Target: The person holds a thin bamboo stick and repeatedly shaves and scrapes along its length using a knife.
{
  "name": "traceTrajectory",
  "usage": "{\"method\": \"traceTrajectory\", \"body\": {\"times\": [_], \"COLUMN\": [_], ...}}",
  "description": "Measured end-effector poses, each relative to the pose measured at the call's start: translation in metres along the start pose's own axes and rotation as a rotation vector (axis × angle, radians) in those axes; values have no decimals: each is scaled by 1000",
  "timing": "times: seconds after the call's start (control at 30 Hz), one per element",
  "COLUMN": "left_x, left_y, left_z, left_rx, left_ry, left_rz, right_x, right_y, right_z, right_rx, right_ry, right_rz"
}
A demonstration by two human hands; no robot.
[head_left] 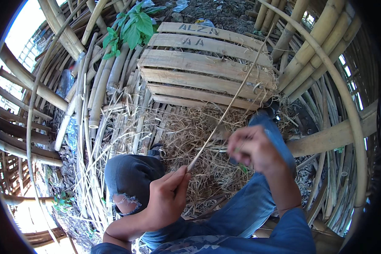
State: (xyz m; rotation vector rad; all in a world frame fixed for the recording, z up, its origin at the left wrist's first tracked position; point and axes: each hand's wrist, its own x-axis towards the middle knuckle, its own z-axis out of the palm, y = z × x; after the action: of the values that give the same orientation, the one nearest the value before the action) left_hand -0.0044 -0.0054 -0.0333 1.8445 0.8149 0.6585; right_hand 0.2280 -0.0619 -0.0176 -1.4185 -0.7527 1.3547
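My left hand (169, 197) pinches the lower end of a long thin bamboo strip (224, 116). The strip slants up and away to the right, passing in front of a slatted wooden crate (199, 76). My right hand (256, 150) is raised to the right of the strip, over my bent right leg, with its fingers curled and blurred by motion. A small dark shape shows beside those fingers, too smeared to name. Under both hands lies a heap of curly bamboo shavings (186, 139).
Cut bamboo poles (99, 101) and thin split strips (86, 186) lie along the left. A leafy green plant (135, 27) stands at the far left of the crate. Thick bamboo poles (317, 51) lean at the right, near a broad bamboo rail (321, 142).
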Motion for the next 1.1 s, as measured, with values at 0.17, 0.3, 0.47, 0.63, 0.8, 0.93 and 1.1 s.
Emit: {"method": "traceTrajectory", "body": {"times": [0.17, 0.3, 0.47, 0.63, 0.8, 0.93, 1.1], "left_x": [2, 2, 5, 5, 5, 6, 4], "left_y": [0, 1, 7, 2, 2, 4, 1], "left_z": [2, 2, 1, 0, 0, 4, 2], "left_rx": [37, 65, 45, 74, 76, 72, 51], "left_ry": [-23, -52, -44, -74, -62, -44, 15], "left_rz": [70, 124, 58, 96, 93, 90, 61], "right_x": [-1, 2, 0, 0, 0, 0, 9], "right_y": [5, 2, 1, 4, 6, 4, 14], "right_z": [42, 37, 40, 36, 33, 27, 7], "right_rx": [1, -1, -28, -81, -187, -278, -292], "right_ry": [-280, -276, -202, -181, -109, -59, 359], "right_rz": [372, 359, 275, 207, 153, 162, -218]}}
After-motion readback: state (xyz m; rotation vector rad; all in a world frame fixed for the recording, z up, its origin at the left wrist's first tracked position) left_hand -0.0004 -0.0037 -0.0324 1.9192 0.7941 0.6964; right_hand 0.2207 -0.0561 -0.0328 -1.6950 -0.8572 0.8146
